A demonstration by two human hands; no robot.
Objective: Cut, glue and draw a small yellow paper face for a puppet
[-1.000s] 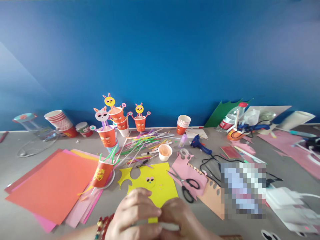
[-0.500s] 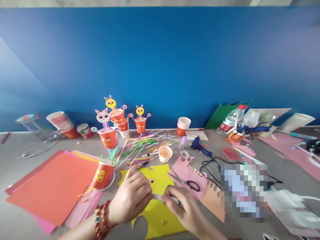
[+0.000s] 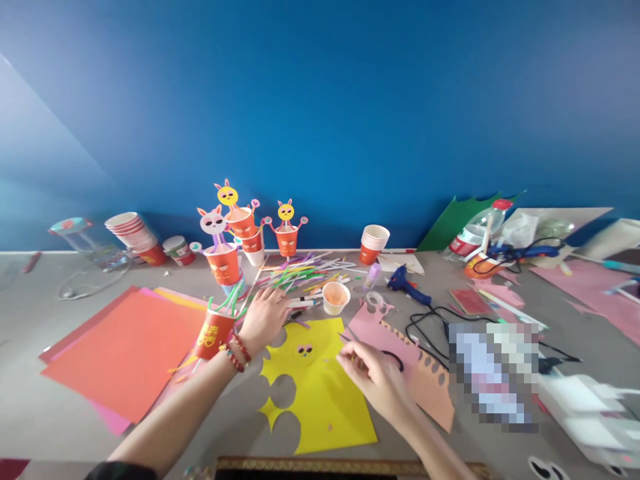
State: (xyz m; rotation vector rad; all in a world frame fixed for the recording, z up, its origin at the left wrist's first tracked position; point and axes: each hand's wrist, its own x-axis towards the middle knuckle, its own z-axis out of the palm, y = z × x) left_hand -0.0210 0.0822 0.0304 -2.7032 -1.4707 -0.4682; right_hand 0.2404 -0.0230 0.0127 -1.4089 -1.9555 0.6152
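My left hand reaches forward over the front of the straw pile, fingers stretched and spread. Its fingertips are beside a white marker with a blue end; I cannot tell whether they touch it. My right hand hovers over the right edge of the yellow paper, fingers curled in a pinch; anything in them is too small to make out. Under and behind that hand lie scissors, partly hidden. A small round yellow face with pink eyes lies on the yellow paper, which has round cut-outs along its left side.
A red paper cup with green strips stands tilted by my left wrist. Behind are cup figures, colored straws, a white cup and a blue glue gun with its cord. Orange sheets lie left.
My hands have parted from the white marker held between them. My left hand moved forward to the straw pile; my right moved slightly up and right. The face on the yellow paper is uncovered.
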